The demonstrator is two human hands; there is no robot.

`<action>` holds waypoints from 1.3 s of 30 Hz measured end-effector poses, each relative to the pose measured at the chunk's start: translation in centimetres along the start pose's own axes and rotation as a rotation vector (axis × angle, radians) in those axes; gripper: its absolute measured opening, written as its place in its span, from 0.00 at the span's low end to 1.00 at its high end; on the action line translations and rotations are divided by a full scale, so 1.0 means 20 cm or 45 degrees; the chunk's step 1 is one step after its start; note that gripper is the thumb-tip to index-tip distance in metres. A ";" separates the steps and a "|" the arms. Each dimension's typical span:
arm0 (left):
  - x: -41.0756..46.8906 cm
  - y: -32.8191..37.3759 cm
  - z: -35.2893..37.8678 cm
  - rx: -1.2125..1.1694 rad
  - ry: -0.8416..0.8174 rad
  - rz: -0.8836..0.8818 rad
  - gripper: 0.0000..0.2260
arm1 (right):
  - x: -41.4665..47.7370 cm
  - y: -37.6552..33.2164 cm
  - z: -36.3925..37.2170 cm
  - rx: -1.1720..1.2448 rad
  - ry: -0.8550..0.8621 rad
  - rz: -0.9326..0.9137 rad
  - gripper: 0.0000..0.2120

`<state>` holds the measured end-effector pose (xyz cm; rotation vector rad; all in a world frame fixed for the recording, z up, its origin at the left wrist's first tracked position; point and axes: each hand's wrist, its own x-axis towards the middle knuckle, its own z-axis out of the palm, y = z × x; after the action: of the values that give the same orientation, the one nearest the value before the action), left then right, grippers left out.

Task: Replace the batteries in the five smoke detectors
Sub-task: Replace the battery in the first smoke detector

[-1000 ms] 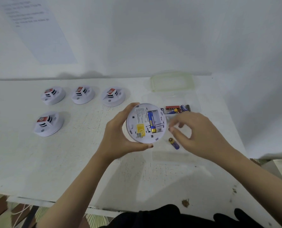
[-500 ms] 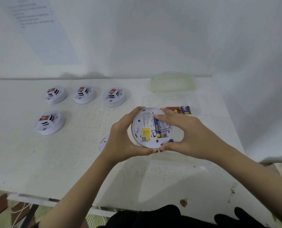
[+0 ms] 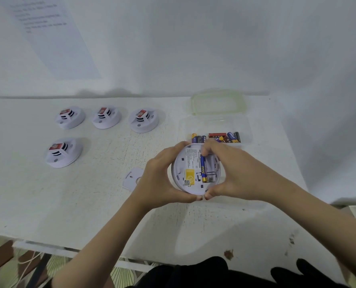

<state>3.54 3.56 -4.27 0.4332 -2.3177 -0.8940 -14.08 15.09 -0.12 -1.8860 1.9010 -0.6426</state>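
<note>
"Where was the smoke detector (image 3: 188, 161)?"

"Held above the near part of the table (image 3: 85, 204), back up. The left hand (image 3: 160, 179) and right hand (image 3: 237, 173) curled round its rim, right fingers (image 3: 209, 148) on a blue battery (image 3: 203, 169) inside."

"The rest?"

"Four other detectors (image 3: 63, 152) sat far left, and the battery box (image 3: 243, 129) just beyond the hands."

Opened white detector (image 3: 190, 163), back up, holds one blue battery (image 3: 203, 169).

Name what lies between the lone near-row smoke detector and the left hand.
A small white cover plate flat on the table, right beside the left hand; head view.
</note>
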 end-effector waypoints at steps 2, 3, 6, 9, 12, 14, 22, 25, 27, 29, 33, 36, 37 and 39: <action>0.00 0.00 0.00 0.005 -0.004 0.005 0.44 | 0.00 0.00 0.00 -0.008 -0.019 -0.009 0.33; 0.00 0.00 0.00 -0.002 -0.007 -0.001 0.44 | 0.00 0.00 0.00 -0.006 -0.038 -0.015 0.33; 0.00 0.00 -0.01 -0.050 -0.014 -0.052 0.43 | 0.01 0.02 -0.04 0.006 -0.108 -0.034 0.30; 0.00 0.00 -0.02 -0.068 -0.019 -0.063 0.43 | 0.02 0.04 -0.07 -0.076 -0.072 -0.094 0.23; 0.01 0.01 -0.02 -0.073 -0.020 -0.060 0.43 | 0.03 0.02 -0.09 -0.265 0.021 -0.180 0.27; 0.01 0.01 -0.02 -0.071 -0.015 -0.062 0.43 | 0.03 0.02 -0.11 -0.406 0.037 -0.230 0.31; 0.02 0.01 0.00 -0.129 0.005 -0.053 0.44 | 0.04 0.04 -0.11 -0.600 0.158 -0.485 0.30; 0.03 0.00 0.00 -0.143 -0.014 -0.060 0.45 | 0.04 0.04 -0.10 -0.635 0.169 -0.507 0.31; 0.03 0.00 0.01 -0.145 -0.025 -0.064 0.45 | 0.04 0.04 -0.09 -0.653 0.193 -0.524 0.32; 0.03 0.00 0.01 -0.144 -0.026 -0.066 0.44 | 0.04 0.04 -0.08 -0.656 0.210 -0.533 0.32; 0.03 0.00 0.01 -0.167 -0.016 -0.065 0.45 | 0.04 0.05 -0.06 -0.658 0.216 -0.533 0.31; 0.02 -0.01 0.02 -0.182 -0.031 -0.095 0.45 | 0.05 0.06 -0.06 -0.675 0.213 -0.527 0.24; 0.01 -0.01 0.03 -0.187 -0.044 -0.108 0.44 | 0.06 0.07 -0.07 -0.662 0.231 -0.521 0.21; 0.00 0.00 0.04 -0.223 -0.048 -0.134 0.44 | 0.06 0.07 -0.08 -0.591 0.236 -0.490 0.18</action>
<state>2.95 3.94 -4.71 0.4704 -2.2435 -1.1552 -16.11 13.87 0.40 -2.6088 1.9371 -0.5301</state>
